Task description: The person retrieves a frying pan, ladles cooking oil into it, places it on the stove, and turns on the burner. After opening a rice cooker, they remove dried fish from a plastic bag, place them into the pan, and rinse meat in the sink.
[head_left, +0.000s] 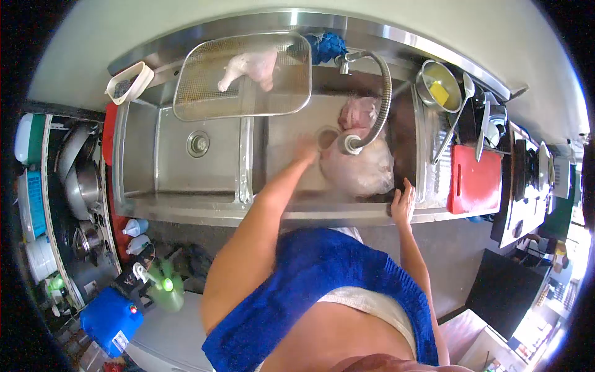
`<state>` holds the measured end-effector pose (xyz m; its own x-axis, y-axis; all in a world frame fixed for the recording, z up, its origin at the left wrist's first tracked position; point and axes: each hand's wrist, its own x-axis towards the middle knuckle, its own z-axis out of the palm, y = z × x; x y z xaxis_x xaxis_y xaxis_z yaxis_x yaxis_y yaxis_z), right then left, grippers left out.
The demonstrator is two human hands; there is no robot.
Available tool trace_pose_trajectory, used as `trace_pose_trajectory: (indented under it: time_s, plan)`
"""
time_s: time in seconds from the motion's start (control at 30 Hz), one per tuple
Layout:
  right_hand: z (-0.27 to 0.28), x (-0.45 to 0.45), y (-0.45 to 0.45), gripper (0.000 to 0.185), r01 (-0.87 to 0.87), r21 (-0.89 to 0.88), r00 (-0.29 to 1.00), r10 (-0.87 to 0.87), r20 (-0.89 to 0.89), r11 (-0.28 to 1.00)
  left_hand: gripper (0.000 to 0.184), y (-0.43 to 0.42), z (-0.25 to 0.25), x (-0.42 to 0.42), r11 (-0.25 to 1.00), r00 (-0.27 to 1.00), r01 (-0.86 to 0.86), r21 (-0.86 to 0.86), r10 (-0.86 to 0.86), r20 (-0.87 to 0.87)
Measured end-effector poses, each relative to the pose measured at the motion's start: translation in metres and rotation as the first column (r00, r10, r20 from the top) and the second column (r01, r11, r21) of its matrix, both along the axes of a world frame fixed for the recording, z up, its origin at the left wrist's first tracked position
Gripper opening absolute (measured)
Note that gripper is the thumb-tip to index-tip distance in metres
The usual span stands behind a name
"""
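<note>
My left hand (304,149), smeared by motion, is over the right sink basin (282,180) beside a round drain (326,136); its fingers cannot be made out. At the basin's front right, my right hand (403,203) rests by the rim with fingers stretched out, holding nothing. Between the hands lies a large pale piece of raw poultry (359,170), glossy and perhaps partly in clear plastic. Behind it is a pinker piece of raw meat (357,113). A flexible tap hose (385,80) arches over them, its spray head (353,144) above the pale piece.
A wire mesh basket (204,115) holding a raw chicken leg (251,67) spans the back of both basins. To the right are a metal bowl (427,93) with a yellow sponge (439,93), a ladle (455,118) and a red cutting board (477,180). Blue cloth (327,48) lies behind.
</note>
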<state>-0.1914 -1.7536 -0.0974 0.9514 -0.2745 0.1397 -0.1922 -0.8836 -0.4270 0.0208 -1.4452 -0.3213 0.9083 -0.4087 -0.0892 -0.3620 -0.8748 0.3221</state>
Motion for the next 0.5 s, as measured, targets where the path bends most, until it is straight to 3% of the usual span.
trace_pose_trajectory:
  time_s: [0.03,0.07,0.13,0.17,0.23,0.27,0.33,0.47,0.5]
  plan:
    - [0.002,0.0,0.002,0.049,0.038,0.025,0.997,-0.036,-0.071,0.999,0.036,-0.013,-0.026,0.008,0.998,0.99,-0.026,-0.054,0.019,-0.139]
    - [0.003,-0.002,0.003,0.049,0.039,0.022,0.996,-0.037,-0.075,0.999,0.036,-0.023,-0.012,0.009,0.998,0.99,-0.025,-0.058,0.017,-0.143]
    - [0.002,0.003,0.002,0.048,0.045,-0.001,0.998,-0.045,-0.051,0.999,0.034,-0.039,0.013,0.018,0.996,0.946,0.068,-0.066,-0.085,-0.313]
    - [0.004,0.004,0.002,0.048,0.058,0.049,0.997,-0.056,-0.052,0.997,0.034,-0.044,-0.01,0.018,0.995,0.943,0.068,-0.068,-0.086,-0.32]
    - [0.002,0.006,0.0,0.048,0.061,0.055,0.997,-0.058,-0.051,0.997,0.034,-0.055,-0.07,0.018,0.956,0.95,-0.189,-0.226,0.12,-0.287]
    - [0.0,0.006,-0.002,0.047,0.062,0.064,0.997,-0.059,-0.045,0.996,0.034,-0.056,-0.055,0.021,0.955,0.948,-0.194,-0.224,0.124,-0.292]
    - [-0.005,0.005,-0.004,0.047,0.064,0.106,0.997,-0.06,-0.044,0.992,0.033,-0.052,0.013,0.016,0.969,0.948,0.21,0.127,-0.17,-0.27]
    - [0.003,0.013,0.006,0.053,0.087,0.127,0.992,-0.074,-0.102,0.988,0.032,-0.041,0.04,0.005,0.979,0.94,0.191,0.074,-0.161,-0.301]
    - [0.005,0.016,0.012,0.056,0.042,0.024,0.995,-0.039,-0.088,0.999,0.037,-0.041,0.04,0.003,0.982,0.925,0.183,0.055,-0.153,-0.347]
